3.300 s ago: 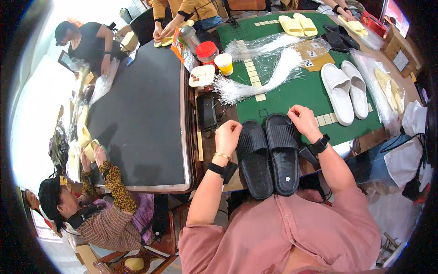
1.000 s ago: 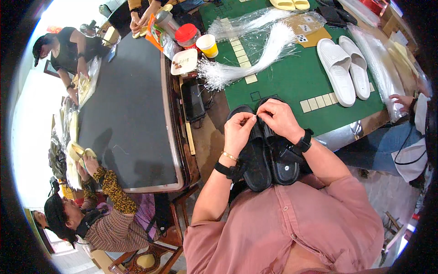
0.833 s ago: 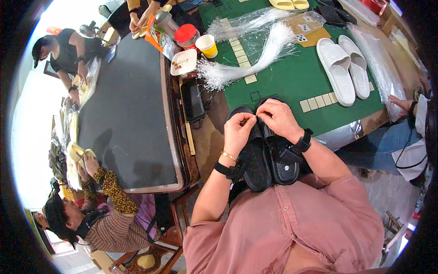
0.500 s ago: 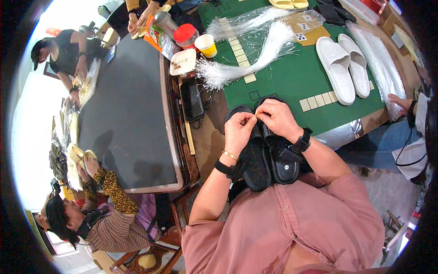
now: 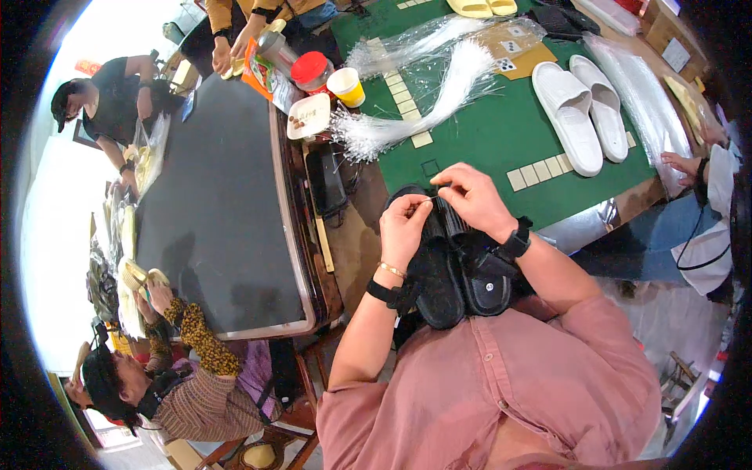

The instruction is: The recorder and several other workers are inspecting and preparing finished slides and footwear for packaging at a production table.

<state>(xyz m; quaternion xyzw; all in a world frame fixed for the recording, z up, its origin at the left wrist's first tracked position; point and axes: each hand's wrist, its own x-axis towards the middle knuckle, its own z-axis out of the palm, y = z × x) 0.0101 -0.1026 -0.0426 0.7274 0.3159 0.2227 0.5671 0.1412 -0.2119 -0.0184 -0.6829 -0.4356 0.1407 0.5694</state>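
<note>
A pair of black slippers rests side by side against my front, below the table's near edge. Over their far ends, my left hand pinches a thin strand, thumb and forefinger pressed together. My right hand is also closed in a pinch, just right of the left, on what looks like the same strand. Its ends and whether it passes through the slippers cannot be made out. Beyond my hands, a bundle of thin white plastic strands lies on the green tabletop.
White slippers and clear plastic bags lie at the right. A yellow cup, a red-lidded jar and a small tray stand left. Co-workers handle yellow slippers at the dark table; another person's hand is at right.
My hands have drawn slightly apart, showing the thin strand between them. The right fingers have lifted a little away. The view has shifted slightly.
</note>
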